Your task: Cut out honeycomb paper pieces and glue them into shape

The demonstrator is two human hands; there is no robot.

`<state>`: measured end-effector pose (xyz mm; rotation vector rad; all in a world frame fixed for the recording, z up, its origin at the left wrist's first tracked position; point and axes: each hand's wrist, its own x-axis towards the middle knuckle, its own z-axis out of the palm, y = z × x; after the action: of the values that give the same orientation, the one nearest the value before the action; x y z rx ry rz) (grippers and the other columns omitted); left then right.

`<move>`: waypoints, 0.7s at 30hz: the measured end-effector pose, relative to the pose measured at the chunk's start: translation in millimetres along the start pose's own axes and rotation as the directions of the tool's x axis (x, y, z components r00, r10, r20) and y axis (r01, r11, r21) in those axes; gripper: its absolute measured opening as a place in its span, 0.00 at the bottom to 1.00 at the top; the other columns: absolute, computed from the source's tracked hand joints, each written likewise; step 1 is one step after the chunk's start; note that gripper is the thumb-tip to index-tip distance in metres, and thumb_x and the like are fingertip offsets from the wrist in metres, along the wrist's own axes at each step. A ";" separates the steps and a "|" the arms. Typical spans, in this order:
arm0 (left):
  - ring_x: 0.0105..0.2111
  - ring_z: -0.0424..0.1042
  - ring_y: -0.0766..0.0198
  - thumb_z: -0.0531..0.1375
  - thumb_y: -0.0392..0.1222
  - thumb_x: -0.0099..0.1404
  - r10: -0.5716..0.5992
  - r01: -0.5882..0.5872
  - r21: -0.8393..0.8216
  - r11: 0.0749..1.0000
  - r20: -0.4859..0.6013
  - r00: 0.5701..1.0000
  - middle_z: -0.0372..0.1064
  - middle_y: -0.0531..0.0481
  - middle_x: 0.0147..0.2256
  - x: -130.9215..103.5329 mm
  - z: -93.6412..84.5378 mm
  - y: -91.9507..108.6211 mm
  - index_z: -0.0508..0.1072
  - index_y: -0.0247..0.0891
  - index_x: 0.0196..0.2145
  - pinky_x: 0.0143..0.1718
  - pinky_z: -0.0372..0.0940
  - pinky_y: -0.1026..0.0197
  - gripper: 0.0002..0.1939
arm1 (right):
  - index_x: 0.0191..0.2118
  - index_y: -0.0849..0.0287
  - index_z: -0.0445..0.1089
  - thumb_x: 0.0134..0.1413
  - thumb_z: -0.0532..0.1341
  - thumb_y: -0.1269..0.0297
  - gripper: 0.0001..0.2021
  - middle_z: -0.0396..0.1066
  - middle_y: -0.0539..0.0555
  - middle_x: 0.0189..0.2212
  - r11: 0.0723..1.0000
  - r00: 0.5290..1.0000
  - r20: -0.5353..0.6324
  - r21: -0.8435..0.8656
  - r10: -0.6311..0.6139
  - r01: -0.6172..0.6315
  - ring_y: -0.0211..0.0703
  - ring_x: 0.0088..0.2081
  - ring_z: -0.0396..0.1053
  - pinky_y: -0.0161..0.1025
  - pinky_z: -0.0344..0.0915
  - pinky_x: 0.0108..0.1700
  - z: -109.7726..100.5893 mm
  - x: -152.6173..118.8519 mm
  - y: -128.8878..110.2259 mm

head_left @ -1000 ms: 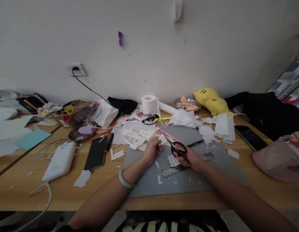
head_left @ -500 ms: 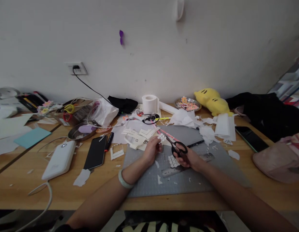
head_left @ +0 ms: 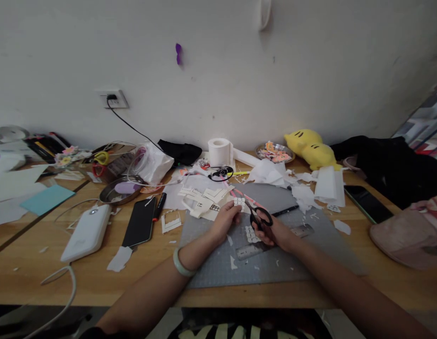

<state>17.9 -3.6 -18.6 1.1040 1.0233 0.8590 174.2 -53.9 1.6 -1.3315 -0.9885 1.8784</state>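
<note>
My left hand (head_left: 225, 219) pinches a small white paper piece (head_left: 239, 201) printed with dark outlined shapes. Black-handled scissors (head_left: 261, 217) are in my right hand (head_left: 270, 231), fingers through the loops, with the blades pointing up and left at the paper's right edge. Below the scissors, another patterned paper piece (head_left: 252, 234) lies on the grey cutting mat (head_left: 218, 270), partly behind my right fingers. A steel ruler (head_left: 248, 251) lies under my right wrist. Cream paper sheets with black lines (head_left: 199, 200) rest just beyond my left hand.
Left of the mat are a black phone (head_left: 140, 222), a marker (head_left: 159, 206), a white power bank (head_left: 87, 233) and a metal dish (head_left: 114, 194). A tissue roll (head_left: 219, 152), a yellow plush toy (head_left: 312, 148) and a pink bag (head_left: 409, 235) stand around. Paper scraps lie scattered.
The paper in my left hand has turned slightly and shifted right. My right hand and the scissors have moved a little left, and the scissors have tilted slightly.
</note>
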 end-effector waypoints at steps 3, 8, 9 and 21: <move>0.25 0.67 0.69 0.56 0.44 0.66 0.009 -0.010 0.044 0.999 0.007 1.000 0.68 0.52 0.31 -2.1 0.3 0.2 0.69 0.32 0.37 0.26 0.66 0.64 0.10 | 0.25 0.59 0.59 0.41 0.55 0.34 0.28 0.55 0.42 0.13 1.000 1.000 -0.008 -0.011 -0.011 0.011 0.26 0.12 0.46 0.27 0.41 0.12 -0.1 0.2 0.7; 0.24 0.67 0.70 0.55 0.44 0.67 0.018 -0.018 0.074 0.997 0.006 1.000 0.67 0.53 0.29 -3.7 0.9 2.0 0.69 0.32 0.36 0.26 0.66 0.64 0.11 | 0.25 0.59 0.59 0.36 0.58 0.33 0.29 0.54 0.41 0.13 1.000 1.000 -0.026 -0.027 -0.018 0.017 0.26 0.12 0.46 0.27 0.41 0.12 -0.3 0.3 1.2; 0.25 0.67 0.70 0.55 0.44 0.67 0.018 -0.019 0.077 0.997 0.006 1.000 0.67 0.52 0.30 -3.9 0.9 2.2 0.69 0.32 0.37 0.26 0.66 0.64 0.11 | 0.25 0.59 0.59 0.37 0.57 0.33 0.28 0.54 0.41 0.13 0.999 0.999 -0.031 -0.030 -0.020 0.019 0.26 0.12 0.46 0.27 0.41 0.12 -0.4 0.5 1.2; 0.32 0.70 0.65 0.56 0.44 0.67 0.011 -0.010 0.041 0.999 -0.012 1.000 0.69 0.48 0.37 0.4 0.1 -2.8 0.69 0.33 0.43 0.32 0.69 0.59 0.12 | 0.24 0.58 0.58 0.44 0.55 0.37 0.25 0.53 0.41 0.12 0.998 0.999 -0.038 -0.061 -0.029 0.027 0.26 0.11 0.45 0.27 0.40 0.11 -1.2 -2.9 -3.8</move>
<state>18.3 -4.0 -21.4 1.1407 1.0504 0.8577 176.5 -54.0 6.0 -1.3770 -1.0466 1.8086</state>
